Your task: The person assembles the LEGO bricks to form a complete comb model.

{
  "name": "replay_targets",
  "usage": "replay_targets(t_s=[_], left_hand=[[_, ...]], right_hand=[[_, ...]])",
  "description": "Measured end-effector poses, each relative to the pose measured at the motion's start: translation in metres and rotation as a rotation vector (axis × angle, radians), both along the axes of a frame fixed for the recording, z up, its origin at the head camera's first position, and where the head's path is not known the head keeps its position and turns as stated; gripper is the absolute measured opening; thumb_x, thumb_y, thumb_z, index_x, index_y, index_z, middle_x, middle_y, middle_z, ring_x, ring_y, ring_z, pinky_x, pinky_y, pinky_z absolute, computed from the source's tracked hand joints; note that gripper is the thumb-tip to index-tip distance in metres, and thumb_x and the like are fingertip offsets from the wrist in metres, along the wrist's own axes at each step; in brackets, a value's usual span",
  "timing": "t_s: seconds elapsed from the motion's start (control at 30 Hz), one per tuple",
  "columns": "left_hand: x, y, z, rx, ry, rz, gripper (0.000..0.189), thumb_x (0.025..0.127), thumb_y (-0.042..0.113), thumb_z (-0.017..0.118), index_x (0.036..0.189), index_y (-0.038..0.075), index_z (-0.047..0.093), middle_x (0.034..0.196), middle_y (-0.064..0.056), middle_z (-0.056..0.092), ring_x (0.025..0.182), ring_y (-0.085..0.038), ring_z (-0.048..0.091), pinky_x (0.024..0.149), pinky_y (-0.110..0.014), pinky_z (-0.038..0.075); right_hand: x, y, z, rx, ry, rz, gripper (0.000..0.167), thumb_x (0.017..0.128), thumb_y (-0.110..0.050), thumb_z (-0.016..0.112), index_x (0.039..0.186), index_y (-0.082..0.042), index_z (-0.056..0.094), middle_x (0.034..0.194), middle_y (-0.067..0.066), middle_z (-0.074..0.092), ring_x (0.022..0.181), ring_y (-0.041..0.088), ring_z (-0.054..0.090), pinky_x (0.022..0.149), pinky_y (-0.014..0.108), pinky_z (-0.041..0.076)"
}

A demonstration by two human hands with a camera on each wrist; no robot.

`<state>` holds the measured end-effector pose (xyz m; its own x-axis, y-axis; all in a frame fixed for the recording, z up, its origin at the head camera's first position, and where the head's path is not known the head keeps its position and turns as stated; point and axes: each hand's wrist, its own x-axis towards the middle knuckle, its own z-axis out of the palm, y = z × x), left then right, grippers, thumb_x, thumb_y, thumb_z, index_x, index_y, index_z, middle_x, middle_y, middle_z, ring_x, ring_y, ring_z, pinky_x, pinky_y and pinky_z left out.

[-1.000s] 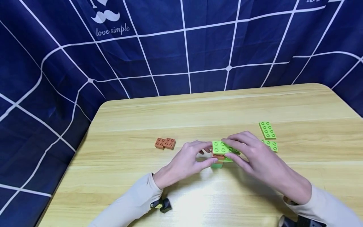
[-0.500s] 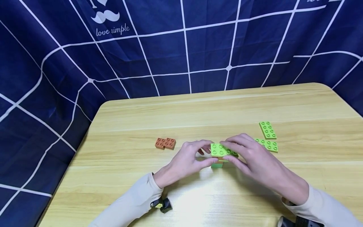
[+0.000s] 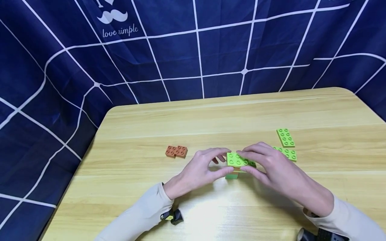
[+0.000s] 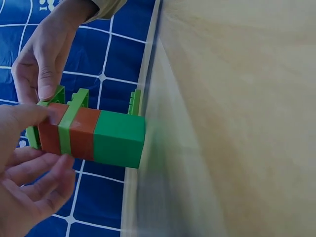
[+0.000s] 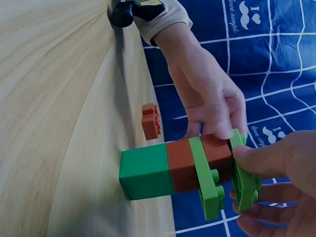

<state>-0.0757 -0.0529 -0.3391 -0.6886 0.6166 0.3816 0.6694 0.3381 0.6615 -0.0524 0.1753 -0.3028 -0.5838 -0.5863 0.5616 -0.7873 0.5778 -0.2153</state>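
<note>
A stack of toy building bricks stands upright on the table between the hands: a dark green block (image 5: pixel 148 172) at the bottom, a brown brick (image 5: pixel 181 167), a lime plate (image 5: pixel 203 173), then another brown brick (image 5: pixel 216 152). My left hand (image 3: pixel 199 172) pinches the stack around the upper brown brick, thumb on the near side. At the top, my right hand (image 3: pixel 274 170) holds a second lime plate (image 3: pixel 238 160) between thumb and fingers. This plate lies against the upper brown brick; whether it is pressed fully down, I cannot tell. Both plates overhang to the right.
Two brown bricks (image 3: pixel 176 151) lie touching on the table (image 3: pixel 144 127), left of the hands. Behind my right hand are two loose lime plates (image 3: pixel 285 138), the nearer one partly covered. A blue gridded cloth (image 3: pixel 169 57) hangs behind the table.
The right hand has brought the top lime plate slightly down and nearer, hiding most of the brown brick below it in the head view. The left hand keeps its hold, almost still.
</note>
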Motion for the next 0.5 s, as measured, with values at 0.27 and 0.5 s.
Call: replay_targets(t_s=[0.27,0.5], left_hand=[[-0.0023,0.0,0.0023,0.068,0.167,-0.02,0.038,0.088,0.02,0.071,0.121,0.002,0.063,0.115,-0.006,0.068,0.098,-0.01,0.062,0.083,-0.013,0.05],[-0.0014,-0.001,0.0007,0.076,0.184,-0.008,0.039,0.088,0.019,0.071,0.122,0.001,0.063,0.116,-0.008,0.068,0.099,-0.012,0.063,0.085,-0.015,0.05]], right_hand=[[-0.0017,0.0004,-0.0004,-0.012,0.002,0.001,0.061,0.1,-0.049,0.037,0.103,0.0,0.072,0.098,0.008,0.069,0.09,0.023,0.065,0.074,0.037,0.057],[-0.0014,0.0,-0.0017,-0.005,-0.009,0.0,0.062,0.1,-0.05,0.036,0.104,0.001,0.072,0.097,0.007,0.069,0.09,0.023,0.065,0.073,0.038,0.058]])
